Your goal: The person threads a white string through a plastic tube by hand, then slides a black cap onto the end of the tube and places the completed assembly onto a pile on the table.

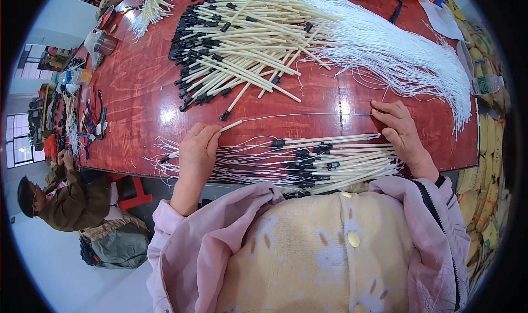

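My left hand [198, 151] is closed round a thin cream tube [231, 126], whose black end pokes out on the hand's left side. From the tube's right end a white string [308, 114] runs nearly level to my right hand [399, 129], where the fingers close on it. Between my hands and my body lies a bundle of cream tubes [352, 162] with black fittings, their loose white strings [247, 162] trailing left under my left hand. Beyond my hands is a large pile of similar tubes [247, 43], black ends mostly to the left.
White strings [396, 49] fan out from the pile toward the table's right side. The red table [132, 87] also bears a metal cup [104, 42] at far left. A plastic bottle [488, 84] is at the right edge. Another person [71, 197] sits at the left.
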Available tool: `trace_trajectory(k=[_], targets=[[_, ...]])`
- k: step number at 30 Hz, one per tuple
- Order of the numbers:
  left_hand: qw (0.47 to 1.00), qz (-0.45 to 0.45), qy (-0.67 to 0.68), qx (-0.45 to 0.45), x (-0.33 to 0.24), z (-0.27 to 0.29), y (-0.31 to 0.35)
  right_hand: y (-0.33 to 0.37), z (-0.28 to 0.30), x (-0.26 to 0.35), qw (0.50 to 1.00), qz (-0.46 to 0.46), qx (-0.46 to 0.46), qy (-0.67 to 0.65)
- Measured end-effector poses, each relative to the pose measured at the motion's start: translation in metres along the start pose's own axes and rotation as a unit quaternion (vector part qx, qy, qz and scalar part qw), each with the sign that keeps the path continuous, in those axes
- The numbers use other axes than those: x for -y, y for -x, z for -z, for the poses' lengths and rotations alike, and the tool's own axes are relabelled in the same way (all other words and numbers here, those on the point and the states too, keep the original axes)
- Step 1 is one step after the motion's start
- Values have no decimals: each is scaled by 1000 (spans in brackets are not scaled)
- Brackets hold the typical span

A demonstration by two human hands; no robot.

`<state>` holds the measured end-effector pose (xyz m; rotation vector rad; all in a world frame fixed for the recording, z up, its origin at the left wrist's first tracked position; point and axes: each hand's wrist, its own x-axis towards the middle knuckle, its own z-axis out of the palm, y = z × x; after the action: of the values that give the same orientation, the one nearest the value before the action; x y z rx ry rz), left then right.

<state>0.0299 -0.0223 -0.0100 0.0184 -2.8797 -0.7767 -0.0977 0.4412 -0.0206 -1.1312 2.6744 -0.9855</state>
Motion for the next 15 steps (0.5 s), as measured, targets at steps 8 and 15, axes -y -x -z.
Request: trace_trajectory(k=[8, 15], targets=[[998, -46, -38, -17, -9, -9, -4, -1, 2, 0, 1000, -9, 7, -2], [957, -227, -145, 107, -91, -70, -58, -15, -11, 16, 993, 49, 82, 70]])
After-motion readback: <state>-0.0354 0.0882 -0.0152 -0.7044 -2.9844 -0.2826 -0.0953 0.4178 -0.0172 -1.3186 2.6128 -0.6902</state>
